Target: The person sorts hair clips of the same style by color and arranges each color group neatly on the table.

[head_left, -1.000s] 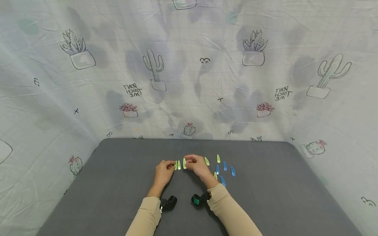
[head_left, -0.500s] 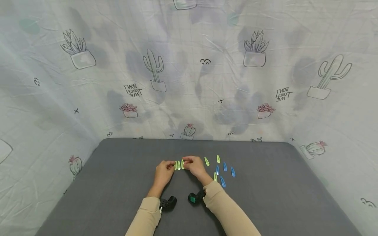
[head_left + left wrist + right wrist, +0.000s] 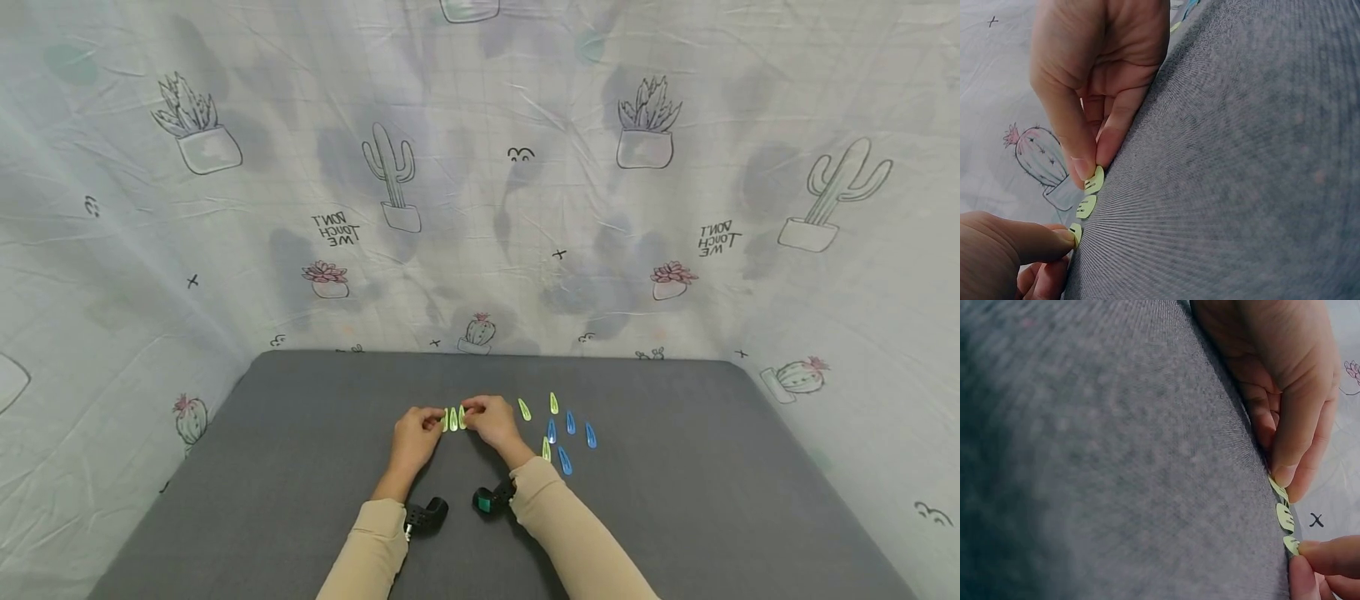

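Three yellow-green snap hair clips stand close together in a short row on the dark grey table. My left hand [image 3: 414,440] pinches the leftmost clip [image 3: 1076,234] between thumb and finger. At the row's other end, the thumb and finger of my right hand [image 3: 493,422] pinch the rightmost clip [image 3: 1095,179], partly covering it. Between them lies the middle clip [image 3: 453,419], touched by neither hand. Both wrist views show narrow gaps separating the three clips.
Right of my right hand lie loose clips: a green clip [image 3: 524,409], another green clip [image 3: 553,403], a nearer green clip [image 3: 546,450] and several blue clips [image 3: 591,435]. A patterned curtain [image 3: 480,208] hangs behind the grey table [image 3: 322,475].
My right hand has moved left, bringing its green clip down close beside the middle clip. The left hand has stayed in place on its clip.
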`<state>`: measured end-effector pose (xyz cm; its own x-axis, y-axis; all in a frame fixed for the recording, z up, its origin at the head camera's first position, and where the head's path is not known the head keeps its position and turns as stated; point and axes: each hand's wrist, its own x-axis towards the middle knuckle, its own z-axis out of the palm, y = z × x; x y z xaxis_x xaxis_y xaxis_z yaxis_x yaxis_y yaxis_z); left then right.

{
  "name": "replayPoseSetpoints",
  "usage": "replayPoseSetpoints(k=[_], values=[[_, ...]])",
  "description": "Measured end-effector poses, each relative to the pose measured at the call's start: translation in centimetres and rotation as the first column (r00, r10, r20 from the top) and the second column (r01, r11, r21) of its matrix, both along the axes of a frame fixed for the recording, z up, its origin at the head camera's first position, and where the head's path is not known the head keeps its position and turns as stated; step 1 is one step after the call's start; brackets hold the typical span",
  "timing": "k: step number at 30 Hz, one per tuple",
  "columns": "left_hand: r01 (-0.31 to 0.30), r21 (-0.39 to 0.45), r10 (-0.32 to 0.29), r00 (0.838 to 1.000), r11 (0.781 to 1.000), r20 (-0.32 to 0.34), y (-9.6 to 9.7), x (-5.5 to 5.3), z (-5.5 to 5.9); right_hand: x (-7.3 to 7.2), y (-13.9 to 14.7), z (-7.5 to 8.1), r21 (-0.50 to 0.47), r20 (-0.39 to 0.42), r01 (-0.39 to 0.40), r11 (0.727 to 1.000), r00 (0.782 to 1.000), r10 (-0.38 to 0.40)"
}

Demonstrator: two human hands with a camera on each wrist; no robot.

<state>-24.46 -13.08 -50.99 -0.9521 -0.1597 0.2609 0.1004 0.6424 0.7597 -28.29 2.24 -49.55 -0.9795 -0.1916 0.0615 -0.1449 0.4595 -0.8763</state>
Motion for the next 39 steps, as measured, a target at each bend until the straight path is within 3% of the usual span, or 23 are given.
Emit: replayPoseSetpoints(k=[14,20,24,31,39], values=[[0.005,0.004,-0.005,1.000,1.000,-0.007,0.1,-0.1,0.2,-0.1,-1.0,0.5,0.126,-0.062,0.135,0.983,0.990,-0.128],[0.014,0.003,-0.014,1.000,1.000,-0.021,0.2,-0.1,0.2,0.1,-1.0,0.5,0.073,-0.065,0.142,0.987,0.988,-0.137],[0.015,0.002,-0.015,1.000,1.000,-0.025,0.2,-0.1,0.2,0.4,-0.8,0.3,0.031,-0.112,0.133,0.991,0.985,-0.128],[0.013,0.001,-0.013,0.999,1.000,-0.033,0.2,-0.1,0.2,0.5,-0.5,0.1,-0.076,0.018,0.127,0.989,0.992,-0.126],[0.010,0.004,-0.010,1.000,1.000,-0.021,0.4,0.0,0.0,1.1,0.7,0.1,-0.192,0.093,0.047,0.980,0.995,-0.029]])
